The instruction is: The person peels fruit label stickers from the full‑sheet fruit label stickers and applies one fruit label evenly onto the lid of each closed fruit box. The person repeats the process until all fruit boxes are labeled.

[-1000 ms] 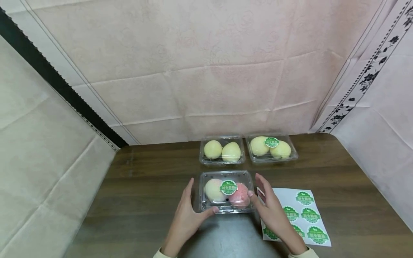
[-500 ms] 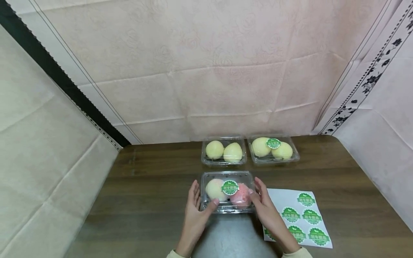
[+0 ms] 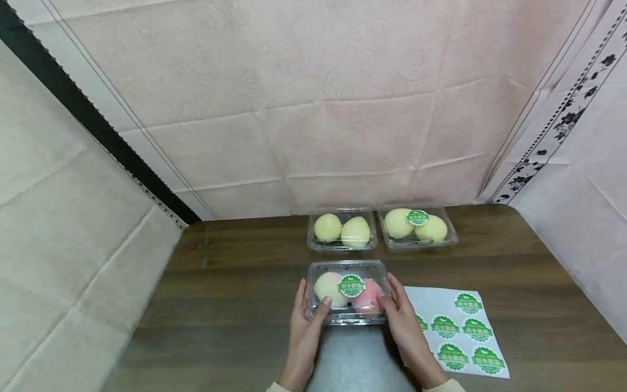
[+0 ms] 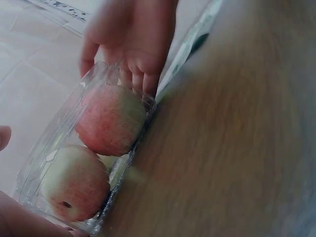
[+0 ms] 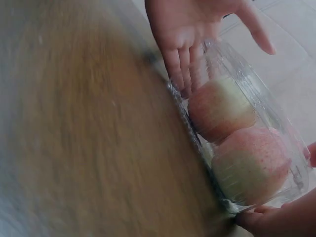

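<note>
A clear plastic fruit box [image 3: 348, 317] lies near the middle of the table, a round green sticker [image 3: 351, 285] on its lid. Inside are two peach-like fruits, one pale [image 3: 329, 288] and one pink [image 3: 366, 298]; both wrist views show red blush on them. My left hand [image 3: 305, 333] holds the box's left end, thumb over the front left corner and fingers along the side. At the opposite end my right hand [image 3: 405, 329] grips it, with the thumb at the front right of the lid. The fingertips under the box edges are partly hidden.
Behind stand two more clear boxes of yellow-green fruits: the left box [image 3: 341, 246] shows no sticker, the right box [image 3: 416, 244] bears a green one. A white sheet of green stickers [image 3: 458, 299] lies right of my right hand. A pale cloth wall [image 3: 318, 136] rises behind the table.
My left hand has moved right, in against the box's left end, and my right hand has closed on its right end. The box stays in nearly the same place.
</note>
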The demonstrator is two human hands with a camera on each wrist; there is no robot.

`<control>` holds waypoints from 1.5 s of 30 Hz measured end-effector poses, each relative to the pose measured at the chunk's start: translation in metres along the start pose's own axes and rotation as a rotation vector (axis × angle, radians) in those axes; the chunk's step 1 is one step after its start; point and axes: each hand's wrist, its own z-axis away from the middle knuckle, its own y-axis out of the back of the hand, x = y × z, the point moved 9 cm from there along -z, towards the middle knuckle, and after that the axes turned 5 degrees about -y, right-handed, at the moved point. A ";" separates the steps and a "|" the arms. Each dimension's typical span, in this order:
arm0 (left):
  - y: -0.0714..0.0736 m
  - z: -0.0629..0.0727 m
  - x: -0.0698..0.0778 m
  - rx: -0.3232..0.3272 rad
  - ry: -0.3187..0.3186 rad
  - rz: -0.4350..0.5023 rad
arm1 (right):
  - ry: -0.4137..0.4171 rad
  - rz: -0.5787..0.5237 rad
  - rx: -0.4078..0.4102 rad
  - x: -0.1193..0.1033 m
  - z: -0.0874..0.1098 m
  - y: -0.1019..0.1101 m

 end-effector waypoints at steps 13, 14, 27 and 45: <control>0.001 -0.001 0.000 0.004 0.006 0.014 | -0.037 -0.132 -0.043 0.001 0.001 -0.008; 0.002 -0.001 0.001 0.004 0.002 0.019 | -0.040 -0.133 -0.046 0.001 0.001 -0.009; 0.014 -0.003 0.009 -0.028 -0.009 0.050 | 0.019 -0.108 -0.080 -0.004 0.005 -0.020; 0.036 -0.017 0.011 -0.013 -0.002 0.055 | 0.103 -0.066 -0.163 -0.006 0.006 -0.041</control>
